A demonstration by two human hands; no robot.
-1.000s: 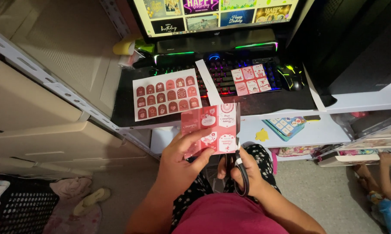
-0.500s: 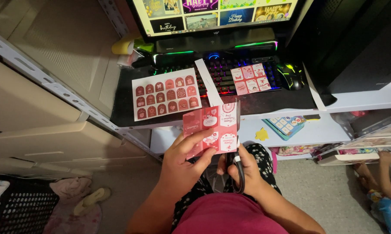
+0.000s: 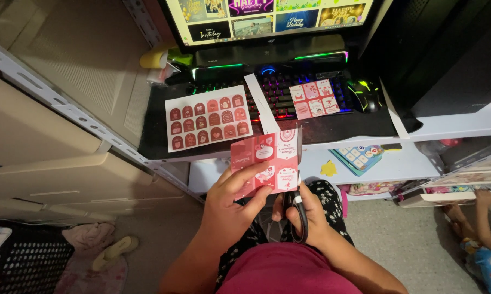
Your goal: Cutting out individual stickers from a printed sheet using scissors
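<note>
Versus half a second back, little has changed: we've only lifted the red-and-pink sticker sheet (image 3: 267,163) slightly, its top edge now overlapping the desk edge. Our left hand (image 3: 232,204) is clamped on the sheet's lower left, thumb across the front; the sheet is creased, printed with round and square labels, while our right hand (image 3: 305,215) at 5 o'clock of it is closed around black-handled scissors (image 3: 295,209). At 11 o'clock lies a white sheet of dark-red tags (image 3: 208,124), at 12 a paper strip (image 3: 260,103), and at 1 a smaller pink sheet (image 3: 314,98) on the lit keyboard (image 3: 281,84), the held sheet hiding part of the desk edge.
</note>
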